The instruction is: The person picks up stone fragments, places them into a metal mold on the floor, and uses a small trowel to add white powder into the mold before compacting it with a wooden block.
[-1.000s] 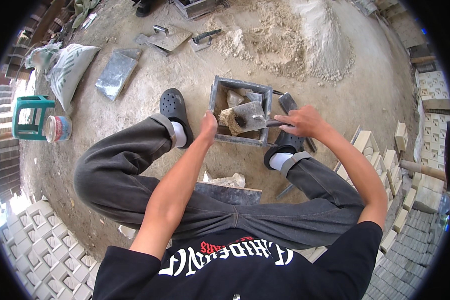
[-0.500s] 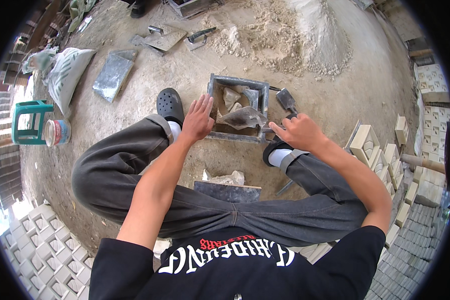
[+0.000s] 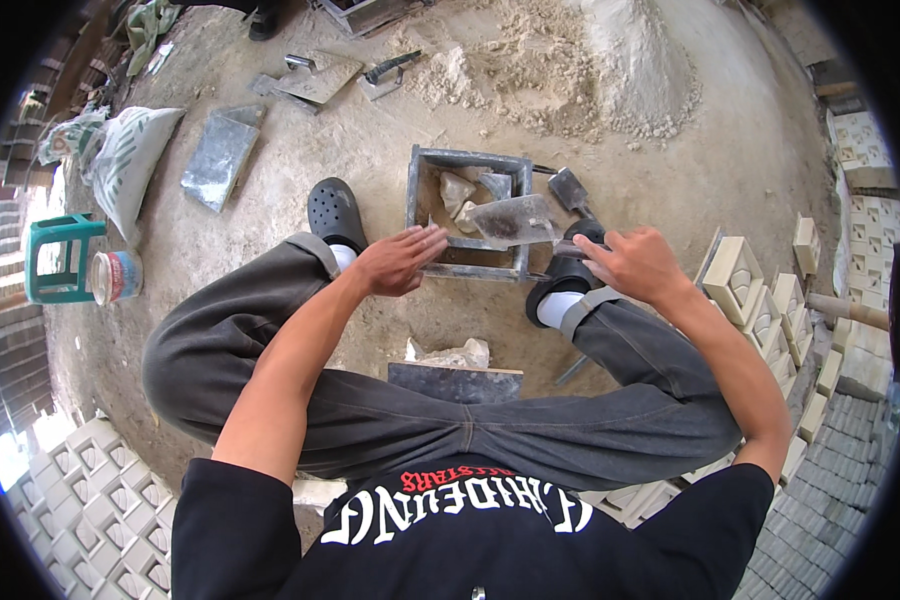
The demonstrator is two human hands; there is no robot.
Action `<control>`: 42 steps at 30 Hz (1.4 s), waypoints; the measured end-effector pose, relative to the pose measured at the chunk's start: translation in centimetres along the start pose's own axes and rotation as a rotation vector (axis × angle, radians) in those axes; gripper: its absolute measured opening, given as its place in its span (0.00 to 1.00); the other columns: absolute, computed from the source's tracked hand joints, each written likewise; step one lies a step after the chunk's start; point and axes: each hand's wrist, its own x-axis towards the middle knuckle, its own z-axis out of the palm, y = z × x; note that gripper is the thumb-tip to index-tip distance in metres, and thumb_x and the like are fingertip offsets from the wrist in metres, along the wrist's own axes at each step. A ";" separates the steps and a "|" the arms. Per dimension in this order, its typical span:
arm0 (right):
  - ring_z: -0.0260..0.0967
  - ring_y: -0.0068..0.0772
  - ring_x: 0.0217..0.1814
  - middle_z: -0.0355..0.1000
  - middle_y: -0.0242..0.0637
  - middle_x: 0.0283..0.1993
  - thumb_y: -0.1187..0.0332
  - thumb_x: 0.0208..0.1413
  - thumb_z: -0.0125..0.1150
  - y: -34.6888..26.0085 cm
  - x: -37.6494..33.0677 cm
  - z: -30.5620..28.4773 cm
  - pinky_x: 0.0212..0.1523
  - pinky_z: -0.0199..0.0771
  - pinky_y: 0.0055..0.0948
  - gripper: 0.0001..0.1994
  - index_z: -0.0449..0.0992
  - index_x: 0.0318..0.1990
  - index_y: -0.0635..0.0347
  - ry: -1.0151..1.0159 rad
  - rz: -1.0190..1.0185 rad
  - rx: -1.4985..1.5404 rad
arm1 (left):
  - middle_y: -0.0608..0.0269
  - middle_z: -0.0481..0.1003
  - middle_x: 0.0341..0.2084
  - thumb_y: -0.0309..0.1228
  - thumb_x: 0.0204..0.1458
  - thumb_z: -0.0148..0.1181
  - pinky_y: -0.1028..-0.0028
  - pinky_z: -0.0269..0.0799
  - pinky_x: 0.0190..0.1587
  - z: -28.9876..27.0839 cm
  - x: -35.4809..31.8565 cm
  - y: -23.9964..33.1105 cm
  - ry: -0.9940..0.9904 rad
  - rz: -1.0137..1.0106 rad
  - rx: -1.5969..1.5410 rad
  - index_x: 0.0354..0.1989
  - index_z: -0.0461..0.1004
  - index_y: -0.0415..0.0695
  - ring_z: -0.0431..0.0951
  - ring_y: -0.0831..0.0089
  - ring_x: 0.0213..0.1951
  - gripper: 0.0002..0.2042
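Note:
My right hand (image 3: 638, 264) is closed round the handle of a trowel. The trowel's flat, dusty metal blade (image 3: 513, 219) reaches left over a rectangular grey box frame (image 3: 470, 158) on the ground between my feet. Pale lumps (image 3: 457, 190) lie inside the box, partly covered by the blade. My left hand (image 3: 400, 261) is at the box's near left corner, fingers stretched out and nothing in them. Whether its fingertips touch the rim, I cannot tell. Beyond my right foot lies a small dark flat-headed tool (image 3: 569, 192).
A powder heap (image 3: 635, 75) stands far ahead. Trowels (image 3: 390, 75) and a flat slab (image 3: 223, 155) lie to the left of it. A green stool (image 3: 65, 258), a bucket (image 3: 117, 277) and a sack (image 3: 135, 165) stand left. Patterned blocks (image 3: 735, 275) stand right. A dark board (image 3: 455, 383) lies before my lap.
My left hand has come nearer from the box's left rim and turned toward the right. The trowel has shifted right, its blade now turned more broadside to view.

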 end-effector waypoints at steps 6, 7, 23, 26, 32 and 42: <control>0.70 0.34 0.19 0.70 0.30 0.23 0.56 0.55 0.61 -0.1 0.4 -0.2 0.20 0.68 0.34 0.17 0.78 0.52 0.43 -0.001 0.012 0.022 | 0.44 0.49 0.71 0.39 0.53 0.54 0.60 0.39 0.74 1.2 1.5 2.9 0.105 -0.125 0.083 0.69 0.50 0.32 0.45 0.54 0.73 0.37; 0.70 0.34 0.19 0.70 0.30 0.23 0.55 0.55 0.61 0.1 0.3 -0.2 0.20 0.68 0.34 0.17 0.78 0.52 0.43 0.005 0.011 0.035 | 0.43 0.49 0.70 0.40 0.53 0.54 0.59 0.39 0.74 1.2 2.0 3.6 0.141 -0.114 0.050 0.69 0.50 0.32 0.45 0.53 0.73 0.38; 0.76 0.42 0.28 0.76 0.42 0.26 0.53 0.56 0.61 4.1 -0.4 -0.1 0.29 0.73 0.39 0.17 0.81 0.50 0.45 0.054 0.497 0.216 | 0.45 0.49 0.71 0.53 0.58 0.50 0.57 0.37 0.73 0.2 9.7 6.4 0.382 -0.225 -0.022 0.70 0.50 0.36 0.45 0.54 0.73 0.40; 0.77 0.47 0.31 0.78 0.47 0.31 0.53 0.56 0.61 6.1 0.4 2.0 0.35 0.75 0.39 0.17 0.82 0.49 0.49 0.037 0.858 0.452 | 0.49 0.49 0.71 0.54 0.57 0.52 0.57 0.37 0.74 -0.7 8.7 3.7 0.304 -0.149 0.025 0.70 0.52 0.39 0.45 0.56 0.73 0.39; 0.76 0.40 0.26 0.78 0.45 0.27 0.52 0.55 0.61 13.1 6.3 12.4 0.32 0.75 0.39 0.20 0.82 0.48 0.55 0.074 1.151 0.780 | 0.53 0.54 0.70 0.52 0.55 0.55 0.58 0.39 0.74 0.4 7.3 0.9 0.198 -0.021 0.034 0.69 0.55 0.42 0.49 0.59 0.72 0.37; 0.72 0.36 0.17 0.74 0.41 0.18 0.52 0.54 0.59 19.8 18.4 24.7 0.24 0.72 0.38 0.20 0.81 0.31 0.64 0.134 1.388 0.998 | 0.57 0.60 0.67 0.49 0.55 0.57 0.61 0.45 0.73 0.7 7.7 0.8 0.257 -0.030 -0.087 0.66 0.60 0.41 0.55 0.64 0.70 0.34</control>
